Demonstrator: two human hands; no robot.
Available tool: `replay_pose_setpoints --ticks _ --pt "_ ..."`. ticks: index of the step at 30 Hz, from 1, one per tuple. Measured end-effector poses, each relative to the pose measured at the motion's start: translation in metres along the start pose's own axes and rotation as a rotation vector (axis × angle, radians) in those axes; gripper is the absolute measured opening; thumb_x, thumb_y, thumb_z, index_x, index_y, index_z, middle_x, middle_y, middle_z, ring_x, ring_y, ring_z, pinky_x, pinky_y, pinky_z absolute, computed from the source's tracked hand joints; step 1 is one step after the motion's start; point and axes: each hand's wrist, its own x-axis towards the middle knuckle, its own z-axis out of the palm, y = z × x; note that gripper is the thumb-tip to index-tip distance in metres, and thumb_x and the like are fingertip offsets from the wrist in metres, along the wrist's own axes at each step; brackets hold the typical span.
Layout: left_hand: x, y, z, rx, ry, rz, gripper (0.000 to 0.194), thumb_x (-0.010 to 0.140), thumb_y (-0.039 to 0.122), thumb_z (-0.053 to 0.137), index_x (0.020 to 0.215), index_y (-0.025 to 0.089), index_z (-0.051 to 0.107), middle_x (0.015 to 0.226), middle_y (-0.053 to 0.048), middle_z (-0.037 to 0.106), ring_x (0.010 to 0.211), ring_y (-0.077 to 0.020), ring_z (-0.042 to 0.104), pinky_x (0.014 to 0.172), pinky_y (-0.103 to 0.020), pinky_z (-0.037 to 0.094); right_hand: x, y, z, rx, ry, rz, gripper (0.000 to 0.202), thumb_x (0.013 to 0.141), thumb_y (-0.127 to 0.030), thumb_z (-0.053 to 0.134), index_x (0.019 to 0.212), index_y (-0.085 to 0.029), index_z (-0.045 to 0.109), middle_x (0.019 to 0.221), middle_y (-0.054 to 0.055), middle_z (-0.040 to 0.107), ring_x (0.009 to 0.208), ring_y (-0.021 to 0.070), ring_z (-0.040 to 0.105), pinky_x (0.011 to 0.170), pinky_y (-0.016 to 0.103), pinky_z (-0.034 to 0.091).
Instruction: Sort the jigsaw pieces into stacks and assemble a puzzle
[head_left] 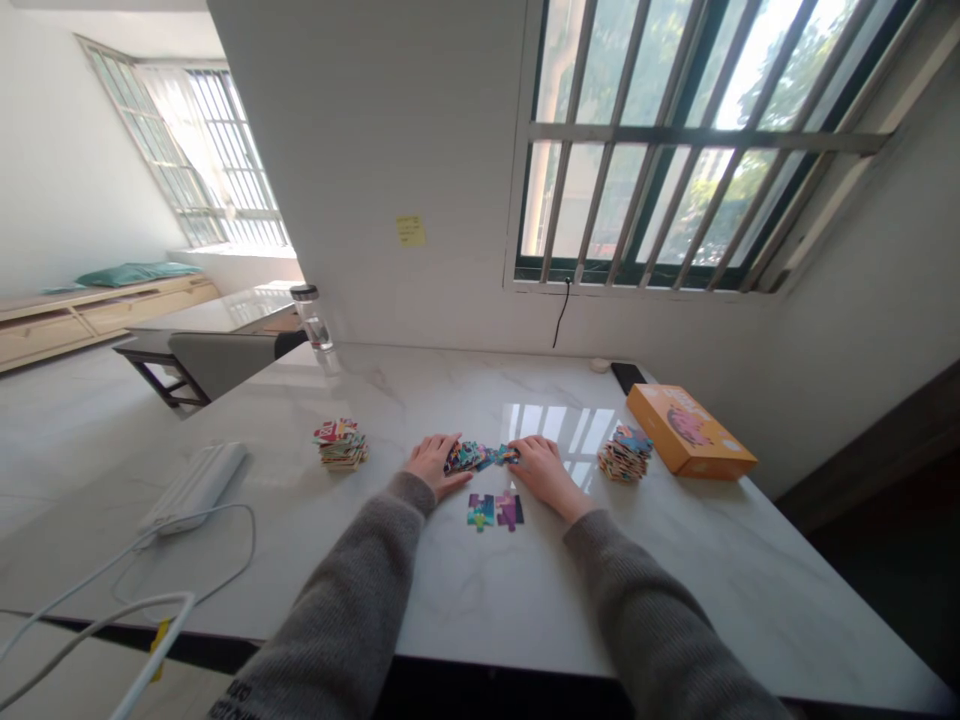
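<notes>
My left hand (pixel 433 464) is curled around a pile of jigsaw puzzle pieces (pixel 471 456) in the middle of the table. Fingers of my right hand (pixel 541 470) close on a few teal pieces (pixel 505 455) at the pile's right end; how many they grip is hidden. Just in front of the hands, a green and blue puzzle piece (pixel 480 511) and a purple one (pixel 509 510) lie flat, side by side. One stack of puzzle pieces (pixel 341 445) stands to the left, and another stack (pixel 625 453) to the right.
An orange box (pixel 690 430) and a dark phone (pixel 628 377) are at the table's right rear. On the left lies a white power strip (pixel 196 485) with cables looping toward the front edge. A clear bottle (pixel 313 318) stands at the back left corner of the white table (pixel 495 610).
</notes>
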Motion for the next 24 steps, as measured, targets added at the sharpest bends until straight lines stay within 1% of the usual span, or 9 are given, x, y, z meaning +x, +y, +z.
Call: replay_pose_setpoints --ticks 3,5,9,14,17,19,24 --pt "0.004 0.003 0.004 0.005 0.025 0.019 0.072 0.081 0.051 0.067 0.143 0.023 0.045 0.126 -0.011 0.058 0.120 -0.0318 0.049 0.102 -0.045 0.038 -0.005 0.007 -0.001 0.000 -0.002 0.019 0.018 0.092 -0.021 0.059 0.110 -0.021 0.064 0.113 0.008 0.066 0.114 0.0249 0.052 0.098 0.038 0.034" --pt "0.007 0.004 0.006 0.015 0.038 0.036 0.066 0.082 0.050 0.067 0.140 0.024 0.049 0.122 -0.010 0.059 0.117 -0.0317 0.050 0.101 -0.045 0.038 -0.007 0.009 0.001 0.000 0.000 0.012 0.016 0.093 -0.021 0.056 0.107 -0.022 0.065 0.113 0.007 0.066 0.113 0.0242 0.052 0.098 0.038 0.033" --pt "0.012 0.002 0.011 0.000 0.045 0.087 0.054 0.084 0.045 0.066 0.131 0.021 0.057 0.115 -0.011 0.060 0.112 -0.0311 0.051 0.098 -0.044 0.040 -0.010 0.007 0.002 -0.018 0.014 -0.010 0.021 0.093 -0.019 0.054 0.111 -0.021 0.064 0.115 0.009 0.064 0.115 0.0244 0.051 0.099 0.038 0.034" --pt "0.012 -0.004 0.012 -0.070 0.064 0.130 0.052 0.081 0.041 0.067 0.127 0.018 0.060 0.106 -0.010 0.059 0.103 -0.0281 0.052 0.097 -0.041 0.043 -0.015 -0.001 -0.001 -0.015 0.049 -0.033 0.026 0.092 -0.018 0.056 0.117 -0.020 0.063 0.119 0.010 0.062 0.116 0.0254 0.049 0.101 0.039 0.035" --pt "0.007 -0.010 0.009 -0.084 0.058 0.126 0.051 0.077 0.037 0.069 0.123 0.017 0.062 0.104 -0.010 0.060 0.100 -0.0276 0.053 0.095 -0.040 0.044 -0.018 -0.009 -0.001 0.011 0.065 -0.063 0.027 0.093 -0.019 0.055 0.119 -0.021 0.062 0.120 0.009 0.063 0.117 0.0250 0.049 0.103 0.039 0.035" --pt "0.001 -0.014 0.006 -0.063 0.038 0.119 0.049 0.075 0.034 0.069 0.121 0.018 0.063 0.103 -0.009 0.060 0.100 -0.0279 0.053 0.094 -0.041 0.044 -0.017 -0.014 0.001 0.024 0.061 -0.087 0.027 0.094 -0.020 0.054 0.119 -0.021 0.062 0.118 0.009 0.064 0.117 0.0246 0.050 0.103 0.038 0.035" --pt "-0.015 -0.019 -0.001 -0.024 -0.008 0.121 0.048 0.074 0.032 0.067 0.121 0.024 0.063 0.106 -0.008 0.060 0.104 -0.0284 0.052 0.093 -0.042 0.042 -0.002 -0.022 0.006 0.016 0.031 -0.126 0.026 0.097 -0.017 0.048 0.117 -0.021 0.064 0.116 0.008 0.067 0.116 0.0236 0.051 0.103 0.038 0.034"
